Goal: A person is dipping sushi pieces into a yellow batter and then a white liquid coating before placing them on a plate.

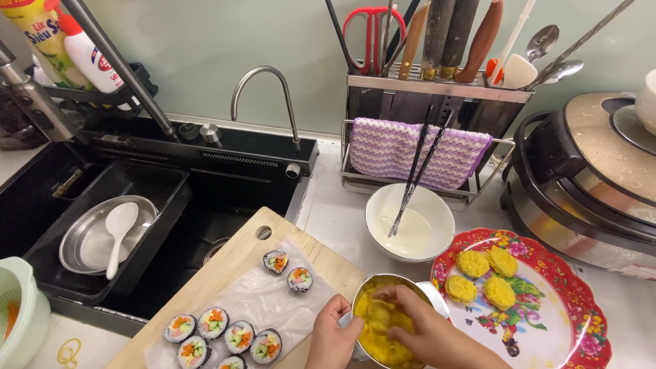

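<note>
Your left hand (333,336) is gripping the near rim of the metal bowl (383,285) of yellow crumbs, fingers curled around it. Your right hand (417,321) is reaching down inside that bowl, fingers bunched in the crumbs; you cannot tell what they are pinching. Coated yellow pieces (473,264) are sitting on the flowered red plate (584,307) just right of it, sliced rice rolls (214,322) on the cutting board (236,263) to the left.

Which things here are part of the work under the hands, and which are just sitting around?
In use:
left hand steadying the metal bowl of yellow crumbs
right hand inside that bowl
sliced rolls on the cutting board
coated pieces on the red plate
white bowl with chopsticks

Lying about:
sink
utensil rack
cooker
</note>
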